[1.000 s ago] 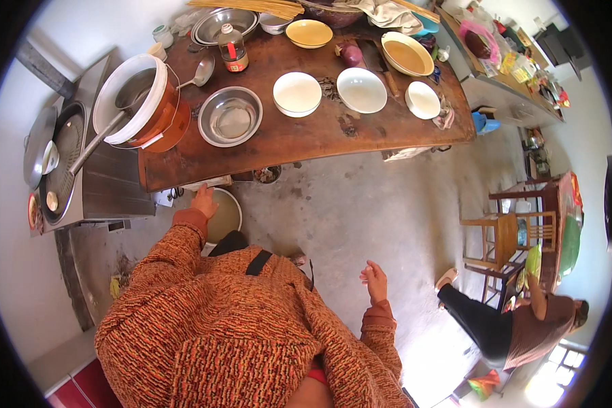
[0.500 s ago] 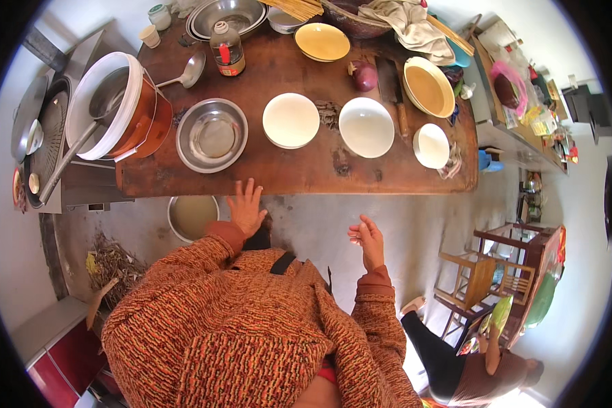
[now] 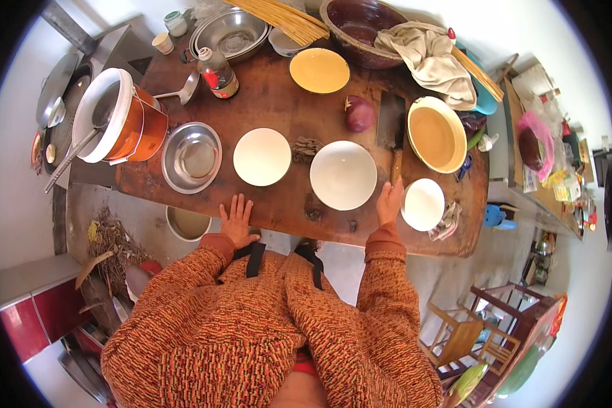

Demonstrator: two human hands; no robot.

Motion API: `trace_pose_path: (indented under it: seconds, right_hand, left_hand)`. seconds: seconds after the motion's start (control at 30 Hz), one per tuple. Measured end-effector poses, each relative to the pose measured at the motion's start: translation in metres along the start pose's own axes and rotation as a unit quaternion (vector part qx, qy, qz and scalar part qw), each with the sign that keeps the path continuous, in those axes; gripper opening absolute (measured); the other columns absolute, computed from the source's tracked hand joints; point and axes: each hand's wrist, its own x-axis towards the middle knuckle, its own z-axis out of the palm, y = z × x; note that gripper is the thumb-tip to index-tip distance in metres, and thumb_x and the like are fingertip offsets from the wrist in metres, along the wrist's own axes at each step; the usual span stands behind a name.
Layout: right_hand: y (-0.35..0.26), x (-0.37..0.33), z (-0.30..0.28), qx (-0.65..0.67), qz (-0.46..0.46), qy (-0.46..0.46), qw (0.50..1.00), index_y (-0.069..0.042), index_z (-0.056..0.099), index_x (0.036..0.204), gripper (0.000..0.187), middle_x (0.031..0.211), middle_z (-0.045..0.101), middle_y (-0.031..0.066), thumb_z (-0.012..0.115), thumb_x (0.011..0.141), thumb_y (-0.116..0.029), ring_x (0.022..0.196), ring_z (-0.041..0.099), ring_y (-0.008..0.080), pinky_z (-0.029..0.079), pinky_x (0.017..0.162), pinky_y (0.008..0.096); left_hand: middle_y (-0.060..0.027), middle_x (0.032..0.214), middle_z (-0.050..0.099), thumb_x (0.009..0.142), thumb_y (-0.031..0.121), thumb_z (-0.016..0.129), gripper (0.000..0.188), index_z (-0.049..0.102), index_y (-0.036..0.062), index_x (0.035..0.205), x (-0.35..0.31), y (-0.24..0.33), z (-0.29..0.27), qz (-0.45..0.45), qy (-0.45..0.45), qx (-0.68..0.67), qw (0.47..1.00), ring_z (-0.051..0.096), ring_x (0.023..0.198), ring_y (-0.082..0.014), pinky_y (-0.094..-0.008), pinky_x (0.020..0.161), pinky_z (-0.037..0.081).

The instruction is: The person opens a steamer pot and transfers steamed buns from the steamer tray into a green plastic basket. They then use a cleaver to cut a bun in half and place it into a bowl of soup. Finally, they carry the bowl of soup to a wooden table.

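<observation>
Head view: left hand [image 3: 237, 219] lies flat, palm down, fingers spread, on the near edge of the long brown wooden table [image 3: 285, 109], holding nothing; right hand [image 3: 389, 202] also empty, fingers together and extended, resting at the near edge between the large white ceramic bowl [image 3: 343, 175] on its left and the small white ceramic bowl [image 3: 423, 204] on its right; fingertips sit just at the wooden handle of the steel cleaver [image 3: 392, 129], which lies pointing away, blade near the purple onion [image 3: 360, 113]; contact with the handle — cannot tell. Medium white bowl [image 3: 262, 156] sits just far of the left hand, steel bowl [image 3: 191, 157] further left, tan glazed bowl [image 3: 436, 138] right of the cleaver. Both forearms in orange knit sleeves come up from the near edge, elbows bent, wrists low. To do it well, my read: wrap the whole handle before lifting, keep the blade flat and away from both bowl rims, keep the left hand planted clear of the blade path.
</observation>
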Motion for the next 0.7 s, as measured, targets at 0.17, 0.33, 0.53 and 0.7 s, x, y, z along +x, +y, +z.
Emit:
trace_pose_path:
  seconds: [0.17,0.33,0.53,0.7]
  right_hand:
    - [0.002,0.059,0.014,-0.147,0.047,-0.049,0.987,0.007,0.021,0.138,0.059,0.135,0.03,0.0341,0.047,0.088,-0.011,0.125,0.031,0.0463,0.026,0.105,0.0462]
    - [0.005,0.083,0.021,-0.241,0.089,-0.099,0.961,0.001,0.026,0.136,0.063,0.12,0.044,0.0282,0.054,0.08,-0.004,0.112,0.043,0.0442,0.038,0.094,0.0488]
    - [0.001,0.094,0.017,-0.205,0.073,-0.119,0.969,-0.002,0.027,0.135,0.072,0.116,0.05,0.0238,0.062,0.073,-0.011,0.107,0.049,0.0434,0.042,0.088,0.0489]
    - [0.012,0.101,0.018,-0.058,0.04,-0.067,0.995,-0.001,0.038,0.129,0.064,0.112,0.056,0.0233,0.063,0.071,-0.013,0.107,0.053,0.0384,0.042,0.089,0.0469]
  left_hand:
    - [-0.0248,0.15,-0.006,0.066,0.061,0.068,0.117,0.007,0.0009,0.145,0.001,0.008,0.005,-0.034,-0.032,0.003,0.999,-0.008,0.139,-0.0414,-0.0677,0.102,-0.003]
    - [-0.026,0.15,-0.004,0.06,0.065,0.069,0.12,0.012,-0.0003,0.144,0.003,0.009,0.012,-0.035,-0.023,0.01,0.999,-0.007,0.138,-0.043,-0.068,0.102,-0.002]
    - [-0.0223,0.151,-0.002,0.058,0.056,0.073,0.118,0.012,0.0056,0.145,0.004,0.01,0.013,-0.039,-0.001,-0.015,0.999,-0.005,0.14,-0.0391,-0.0677,0.103,-0.002]
    - [-0.0247,0.15,-0.002,0.055,0.058,0.074,0.122,0.012,0.0027,0.144,0.003,0.007,0.017,-0.03,0.0,-0.002,1.0,-0.006,0.139,-0.0414,-0.0684,0.102,-0.003]
